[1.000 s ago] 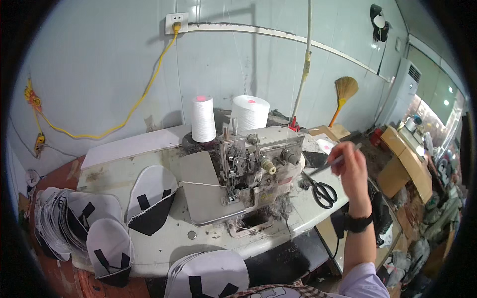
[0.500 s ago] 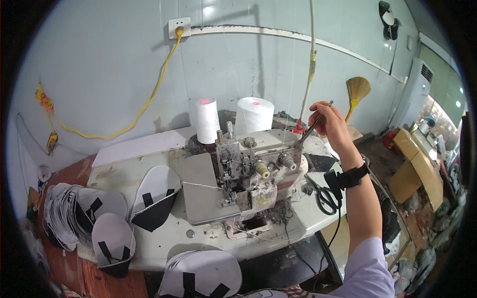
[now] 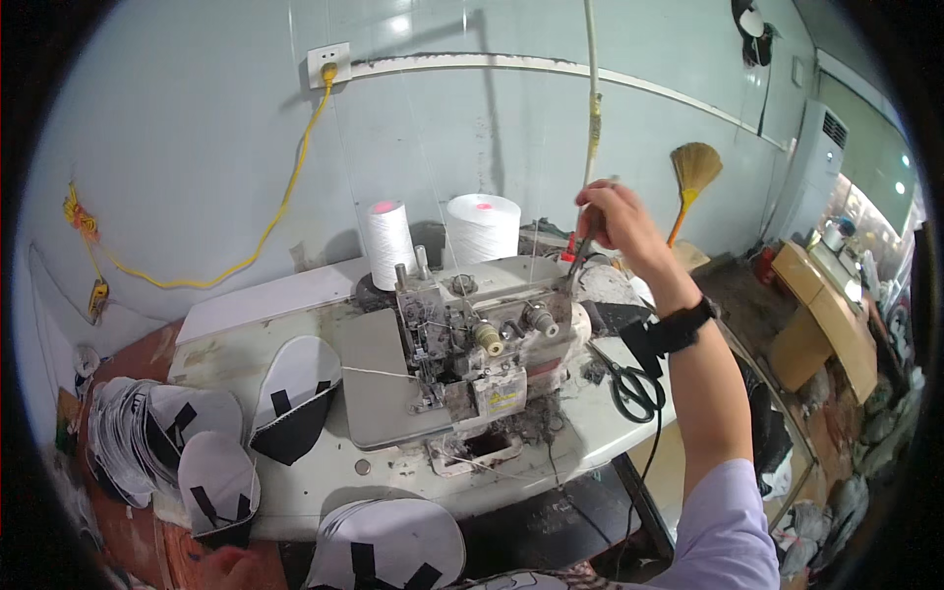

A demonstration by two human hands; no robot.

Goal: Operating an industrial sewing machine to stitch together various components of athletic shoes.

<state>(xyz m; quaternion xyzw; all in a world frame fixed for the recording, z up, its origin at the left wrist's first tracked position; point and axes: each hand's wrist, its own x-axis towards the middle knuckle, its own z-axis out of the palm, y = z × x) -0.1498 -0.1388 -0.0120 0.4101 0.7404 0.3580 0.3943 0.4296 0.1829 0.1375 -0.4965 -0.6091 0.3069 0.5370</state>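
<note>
My right hand [image 3: 624, 228] is closed around slim metal tweezers [image 3: 584, 258], pointing down over the right end of a grey, lint-covered overlock sewing machine [image 3: 492, 324]. Low at the left, a blurred part of my left hand [image 3: 228, 567] shows beside the white and black slipper-shaped pieces [image 3: 218, 479]; its fingers are smeared. A single piece [image 3: 295, 393] lies left of the machine's plate, with a thread running toward it. Another stack of these pieces [image 3: 403, 536] sits at the front edge.
Two white thread cones [image 3: 484, 228] stand behind the machine. Black-handled scissors [image 3: 636, 391] lie on the table [image 3: 305, 492] at the right, below my wrist. A black cable hangs from the wrist strap [image 3: 678, 329]. A stacked pile [image 3: 123, 433] occupies the left end.
The view has shifted a little. My right hand has moved slightly left and down with the tweezers, now more upright. My left hand has come into sight at the lower left.
</note>
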